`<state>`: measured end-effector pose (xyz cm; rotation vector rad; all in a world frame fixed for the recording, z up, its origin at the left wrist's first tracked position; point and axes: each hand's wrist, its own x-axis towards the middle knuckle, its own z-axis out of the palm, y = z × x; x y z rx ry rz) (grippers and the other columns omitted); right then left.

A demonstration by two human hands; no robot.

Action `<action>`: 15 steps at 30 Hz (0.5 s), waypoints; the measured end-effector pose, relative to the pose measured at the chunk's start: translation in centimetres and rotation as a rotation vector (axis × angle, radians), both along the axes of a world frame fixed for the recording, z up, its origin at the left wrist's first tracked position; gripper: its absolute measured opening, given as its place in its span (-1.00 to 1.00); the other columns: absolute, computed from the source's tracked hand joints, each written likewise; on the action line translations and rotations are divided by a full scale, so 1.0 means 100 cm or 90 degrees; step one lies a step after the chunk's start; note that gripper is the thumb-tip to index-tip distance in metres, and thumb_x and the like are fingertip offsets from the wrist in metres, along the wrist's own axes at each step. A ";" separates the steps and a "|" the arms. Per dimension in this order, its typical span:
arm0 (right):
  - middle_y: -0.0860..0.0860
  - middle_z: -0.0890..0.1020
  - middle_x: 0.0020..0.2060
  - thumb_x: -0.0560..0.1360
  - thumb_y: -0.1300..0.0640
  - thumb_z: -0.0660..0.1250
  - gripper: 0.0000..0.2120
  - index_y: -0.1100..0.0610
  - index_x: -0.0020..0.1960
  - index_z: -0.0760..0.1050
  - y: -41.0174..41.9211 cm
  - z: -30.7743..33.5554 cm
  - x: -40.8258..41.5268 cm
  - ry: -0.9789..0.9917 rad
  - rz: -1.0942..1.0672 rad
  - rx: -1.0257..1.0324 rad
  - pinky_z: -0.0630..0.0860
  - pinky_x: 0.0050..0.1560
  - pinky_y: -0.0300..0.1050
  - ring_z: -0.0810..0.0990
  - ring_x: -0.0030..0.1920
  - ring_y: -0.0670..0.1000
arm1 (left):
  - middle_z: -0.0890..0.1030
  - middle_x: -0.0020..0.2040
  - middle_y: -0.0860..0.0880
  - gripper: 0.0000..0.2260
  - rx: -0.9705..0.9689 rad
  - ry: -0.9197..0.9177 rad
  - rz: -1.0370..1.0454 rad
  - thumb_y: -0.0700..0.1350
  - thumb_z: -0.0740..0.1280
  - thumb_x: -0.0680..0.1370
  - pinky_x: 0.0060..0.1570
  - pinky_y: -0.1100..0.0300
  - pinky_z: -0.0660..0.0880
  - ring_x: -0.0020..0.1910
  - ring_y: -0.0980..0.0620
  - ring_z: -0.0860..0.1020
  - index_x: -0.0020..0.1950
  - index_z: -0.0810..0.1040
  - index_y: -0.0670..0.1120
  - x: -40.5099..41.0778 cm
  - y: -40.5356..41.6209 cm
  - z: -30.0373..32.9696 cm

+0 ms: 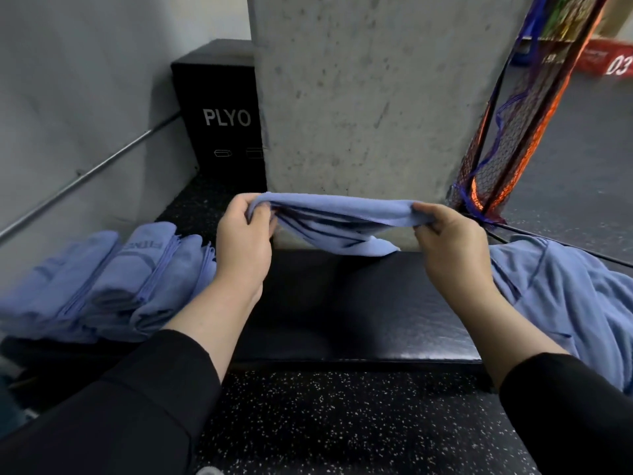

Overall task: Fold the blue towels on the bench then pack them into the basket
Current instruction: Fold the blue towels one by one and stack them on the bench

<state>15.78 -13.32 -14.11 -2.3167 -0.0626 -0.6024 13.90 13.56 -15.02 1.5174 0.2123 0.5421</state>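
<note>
I hold a blue towel [337,221] stretched above the black padded bench [359,313]. My left hand [245,245] pinches its left end and my right hand [452,248] pinches its right end. The towel sags in folds between them, its lower corner touching the bench's far edge. A stack of folded blue towels [109,282] lies on the left end of the bench. A heap of unfolded blue towels [575,296] lies on the right end. No basket is clearly visible.
A concrete pillar [370,97] rises just behind the bench. A black PLYO box [222,118] stands at the back left beside a wall rail. A mesh net bag [513,138] hangs at the right. Speckled rubber floor [342,423] lies in front.
</note>
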 end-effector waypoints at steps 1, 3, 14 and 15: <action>0.06 0.70 -0.17 0.59 0.11 0.27 -0.74 0.01 0.23 0.62 -0.001 0.001 0.001 -0.015 -0.012 0.011 0.46 -0.18 -0.02 0.59 -0.18 0.13 | 0.62 0.27 0.07 -0.89 0.057 -0.002 0.006 -0.12 0.28 0.66 0.34 0.05 0.50 0.27 0.13 0.57 0.05 0.59 0.04 0.001 0.002 -0.001; -0.01 0.60 -0.33 0.64 0.02 0.24 -0.78 0.06 0.10 0.63 -0.006 0.001 0.004 -0.018 -0.015 0.057 0.35 -0.24 -0.05 0.51 -0.28 0.08 | 0.52 0.41 0.08 -0.82 0.126 0.006 -0.006 -0.17 0.32 0.64 0.38 0.19 0.42 0.37 0.17 0.48 0.07 0.58 0.14 0.002 0.004 -0.001; 0.03 0.71 -0.28 0.54 -0.08 0.23 -0.78 -0.02 -0.12 0.61 -0.018 -0.018 0.009 0.127 -0.001 0.280 0.61 -0.12 0.34 0.72 -0.21 0.15 | 0.55 -0.34 -0.12 -0.79 0.322 0.227 0.045 -0.14 0.28 0.60 -0.31 0.12 0.34 -0.34 -0.04 0.46 -0.22 0.58 -0.12 0.011 0.002 -0.022; 0.04 0.71 -0.29 0.57 -0.01 0.23 -0.78 0.02 -0.12 0.61 -0.019 -0.020 0.010 0.153 0.005 0.289 0.62 -0.09 0.34 0.71 -0.19 0.16 | 0.53 -0.38 -0.13 -0.77 0.310 0.288 0.009 -0.13 0.24 0.62 -0.34 0.12 0.35 -0.40 -0.06 0.47 -0.21 0.56 -0.13 0.012 0.000 -0.026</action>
